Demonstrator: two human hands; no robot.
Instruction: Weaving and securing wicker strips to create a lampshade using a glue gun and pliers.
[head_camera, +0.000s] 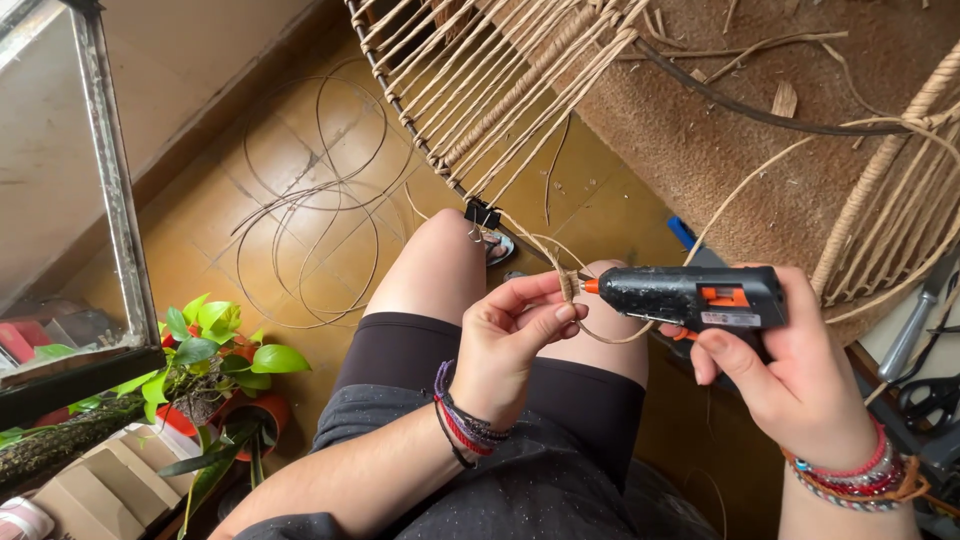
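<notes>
Loose cord coils (310, 225) beside potted plant (215, 365)

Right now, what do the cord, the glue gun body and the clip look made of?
Cord: tan, matte, twisted strands, probably paper or natural fibre. Glue gun: black moulded plastic, speckled with residue, with orange nozzle and trigger. Binder clip: black body, wire handles, likely metal.

glue gun (690, 297): black, orange trigger | cord (567, 283): tan | floor tiles (300, 160): ochre | plant (205, 345): green
</notes>
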